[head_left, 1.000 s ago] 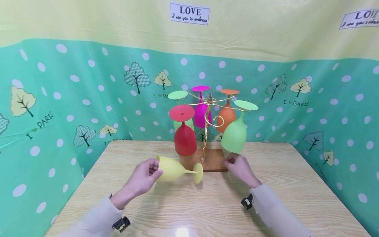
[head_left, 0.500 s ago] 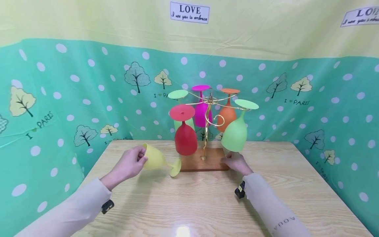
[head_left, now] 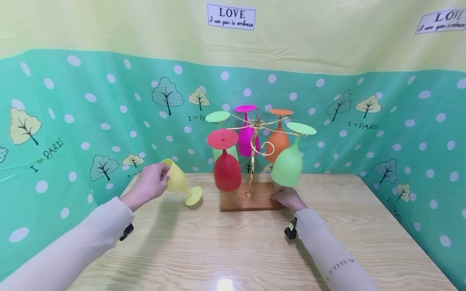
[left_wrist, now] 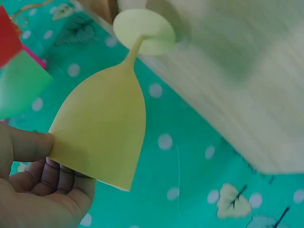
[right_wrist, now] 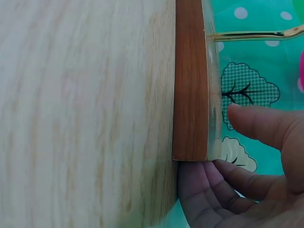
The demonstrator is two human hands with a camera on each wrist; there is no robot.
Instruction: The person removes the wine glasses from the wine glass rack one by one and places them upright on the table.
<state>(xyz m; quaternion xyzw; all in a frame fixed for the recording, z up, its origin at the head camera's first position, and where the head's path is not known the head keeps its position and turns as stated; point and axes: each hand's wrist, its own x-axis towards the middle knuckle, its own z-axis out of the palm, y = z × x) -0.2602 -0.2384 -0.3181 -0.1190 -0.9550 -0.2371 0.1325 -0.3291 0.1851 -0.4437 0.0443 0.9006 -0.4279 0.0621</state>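
Note:
In the head view, my left hand [head_left: 149, 184] pinches the rim of a yellow plastic wine goblet [head_left: 176, 178] between thumb and fingers. The goblet is held over the table's left side, tilted, its round foot lower right. The left wrist view shows the thumb [left_wrist: 32, 145] on the bowl's outside at the rim. My right hand [head_left: 289, 197] is at the right end of a wooden base [head_left: 247, 202], which carries a gold goblet rack [head_left: 252, 165]. Its fingertips [right_wrist: 192, 175] touch the base's end face, and the thumb [right_wrist: 251, 122] is spread above the top.
Upside down on the rack hang a red goblet [head_left: 227, 171], a magenta goblet [head_left: 247, 141], an orange goblet [head_left: 277, 145] and two light green ones, at front right [head_left: 287, 167] and back left. The wood-grain table [head_left: 218, 242] ends against a dotted teal curtain [head_left: 109, 101].
My left hand has carried the yellow goblet left and farther back, away from the rack, its foot tipping lower. The right hand has shifted slightly left against the base. The rack stays put.

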